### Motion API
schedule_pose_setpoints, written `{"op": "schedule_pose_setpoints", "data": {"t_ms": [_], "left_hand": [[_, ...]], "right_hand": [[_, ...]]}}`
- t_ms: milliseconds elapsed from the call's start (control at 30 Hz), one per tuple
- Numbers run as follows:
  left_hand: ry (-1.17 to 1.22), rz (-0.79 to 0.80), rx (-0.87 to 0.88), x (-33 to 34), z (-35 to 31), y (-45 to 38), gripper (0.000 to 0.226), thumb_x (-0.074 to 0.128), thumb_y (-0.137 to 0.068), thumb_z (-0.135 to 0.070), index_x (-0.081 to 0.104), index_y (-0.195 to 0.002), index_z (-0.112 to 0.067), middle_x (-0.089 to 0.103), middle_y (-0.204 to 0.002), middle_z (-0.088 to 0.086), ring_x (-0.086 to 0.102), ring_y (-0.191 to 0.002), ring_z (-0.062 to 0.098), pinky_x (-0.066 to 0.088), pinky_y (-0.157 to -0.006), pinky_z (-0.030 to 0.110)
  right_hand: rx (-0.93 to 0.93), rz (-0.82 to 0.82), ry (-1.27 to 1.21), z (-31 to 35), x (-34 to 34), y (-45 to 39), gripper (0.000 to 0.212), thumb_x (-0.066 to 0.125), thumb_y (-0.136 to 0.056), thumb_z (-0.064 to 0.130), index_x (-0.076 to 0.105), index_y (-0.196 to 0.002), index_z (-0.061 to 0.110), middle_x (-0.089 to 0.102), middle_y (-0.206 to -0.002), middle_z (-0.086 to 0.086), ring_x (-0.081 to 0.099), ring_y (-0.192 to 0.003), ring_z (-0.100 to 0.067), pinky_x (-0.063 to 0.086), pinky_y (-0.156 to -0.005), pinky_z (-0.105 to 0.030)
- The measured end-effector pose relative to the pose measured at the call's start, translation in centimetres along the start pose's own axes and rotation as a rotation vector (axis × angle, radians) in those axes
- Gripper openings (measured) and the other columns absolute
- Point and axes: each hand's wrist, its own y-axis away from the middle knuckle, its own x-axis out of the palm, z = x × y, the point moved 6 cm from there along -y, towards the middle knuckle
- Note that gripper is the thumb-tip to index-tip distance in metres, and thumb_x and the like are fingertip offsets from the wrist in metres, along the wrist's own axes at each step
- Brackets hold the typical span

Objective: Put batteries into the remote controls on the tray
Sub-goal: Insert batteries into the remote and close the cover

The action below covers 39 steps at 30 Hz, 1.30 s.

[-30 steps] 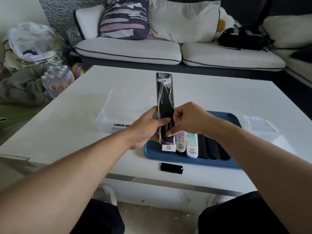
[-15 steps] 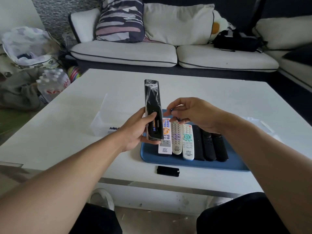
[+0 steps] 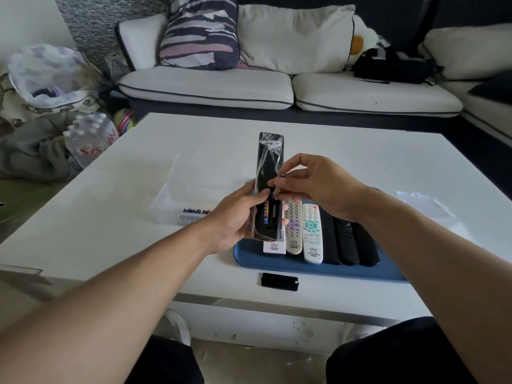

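My left hand (image 3: 238,217) grips a long black remote (image 3: 270,173) in clear plastic wrap, held upright above the left end of the blue tray (image 3: 304,268). Its battery bay faces me, open, with one battery (image 3: 266,212) seated in the left slot. My right hand (image 3: 313,184) pinches a second battery (image 3: 278,189) between thumb and fingers, its tip just above the bay's right slot. On the tray lie several remotes side by side: white ones (image 3: 312,231) on the left, black ones (image 3: 349,242) on the right.
A black battery cover (image 3: 279,281) lies on the white table near its front edge. A clear box of batteries (image 3: 191,212) stands left of the tray, and its clear lid (image 3: 424,203) lies to the right. A sofa with cushions stands beyond the table.
My right hand drew back from the remote, then returned with a battery pinched in its fingers. The left hand kept hold of the remote, with one battery now visible in the bay.
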Motion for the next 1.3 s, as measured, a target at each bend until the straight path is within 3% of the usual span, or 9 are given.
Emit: {"op": "schedule_pose_setpoints", "data": {"t_ms": [133, 400, 567, 633, 767, 933, 1100, 1200, 1300], "left_hand": [[0.031, -0.016, -0.003, -0.1, -0.1, 0.0, 0.031, 0.045, -0.107, -0.029, 0.057, -0.134, -0.025, 0.077, -0.091, -0.003, 0.075, -0.073, 0.017, 0.06, -0.058, 0.033], [0.068, -0.003, -0.012, 0.0, -0.1, 0.1, 0.03, 0.047, -0.106, -0.03, 0.059, -0.131, -0.02, 0.074, -0.107, 0.007, 0.074, -0.088, 0.026, 0.061, -0.075, 0.049], [0.035, -0.025, 0.001, -0.2, 0.2, 0.1, 0.027, 0.047, -0.106, -0.03, 0.062, -0.126, -0.023, 0.075, -0.102, 0.005, 0.074, -0.086, 0.023, 0.061, -0.073, 0.044], [0.051, -0.056, 0.007, -0.3, 0.2, 0.1, 0.027, 0.048, -0.106, -0.029, 0.063, -0.127, -0.022, 0.074, -0.099, 0.004, 0.074, -0.08, 0.02, 0.061, -0.066, 0.042], [0.065, -0.112, 0.034, -0.8, 0.1, 0.0, 0.027, 0.047, -0.106, -0.026, 0.063, -0.127, -0.02, 0.073, -0.099, 0.003, 0.071, -0.078, 0.017, 0.059, -0.063, 0.041], [0.018, -0.135, 0.067, -1.5, 0.2, 0.1, 0.025, 0.049, -0.106, -0.026, 0.064, -0.125, -0.022, 0.074, -0.099, 0.004, 0.072, -0.08, 0.022, 0.061, -0.068, 0.043], [0.009, -0.198, 0.099, -2.2, 0.0, 0.1, 0.025, 0.051, -0.105, -0.025, 0.064, -0.126, -0.023, 0.075, -0.1, 0.004, 0.072, -0.08, 0.021, 0.058, -0.063, 0.039], [-0.013, -0.199, 0.101, -2.0, -0.1, 0.1, 0.023, 0.052, -0.105, -0.025, 0.063, -0.124, -0.022, 0.074, -0.099, 0.003, 0.071, -0.081, 0.023, 0.06, -0.067, 0.043], [0.021, -0.234, 0.111, -2.2, -0.6, 0.2, 0.021, 0.052, -0.105, -0.024, 0.064, -0.121, -0.019, 0.074, -0.098, 0.004, 0.071, -0.085, 0.025, 0.06, -0.079, 0.058]], "right_hand": [[-0.044, -0.021, 0.151, -0.1, -0.2, -0.3, 0.021, 0.077, -0.084, 0.004, 0.063, -0.1, -0.002, 0.076, -0.095, -0.019, 0.073, -0.076, -0.021, 0.057, -0.071, -0.023], [-0.055, -0.125, 0.516, -0.3, -0.4, -0.4, 0.02, 0.087, -0.075, 0.029, 0.074, -0.083, 0.016, 0.072, -0.07, 0.004, 0.062, -0.059, -0.003, 0.049, -0.057, -0.016], [-0.118, -0.114, 0.765, 0.2, 0.0, -0.1, 0.018, 0.084, -0.076, 0.041, 0.075, -0.077, 0.026, 0.063, -0.063, 0.016, 0.052, -0.052, 0.005, 0.036, -0.048, -0.008], [-0.182, -0.116, 0.883, 0.9, 0.3, 0.1, 0.017, 0.078, -0.082, 0.044, 0.076, -0.081, 0.028, 0.064, -0.07, 0.017, 0.055, -0.062, 0.005, 0.038, -0.052, -0.009], [-0.272, -0.079, 1.159, 1.6, 1.4, 0.2, 0.014, 0.066, -0.092, 0.046, 0.076, -0.098, 0.037, 0.068, -0.098, 0.016, 0.059, -0.09, -0.008, 0.047, -0.076, -0.029], [-0.279, -0.028, 1.322, 1.7, 2.7, 0.2, 0.022, 0.057, -0.098, 0.045, 0.072, -0.112, 0.038, 0.068, -0.109, 0.011, 0.061, -0.096, -0.019, 0.049, -0.08, -0.034], [-0.322, 0.115, 1.727, 0.9, 4.4, 0.7, 0.036, 0.036, -0.107, 0.029, 0.053, -0.137, 0.037, 0.063, -0.109, 0.003, 0.063, -0.091, -0.025, 0.053, -0.072, -0.038], [-0.379, 0.092, 1.869, 1.1, 5.7, 1.8, 0.035, 0.036, -0.103, 0.013, 0.055, -0.131, 0.022, 0.05, -0.095, 0.004, 0.051, -0.075, -0.021, 0.033, -0.055, -0.031], [-0.397, 0.109, 1.891, 0.4, 6.2, 2.8, 0.048, 0.035, -0.1, 0.008, 0.036, -0.148, 0.016, 0.05, -0.106, 0.0, 0.054, -0.083, -0.022, 0.032, -0.058, -0.032]]}}
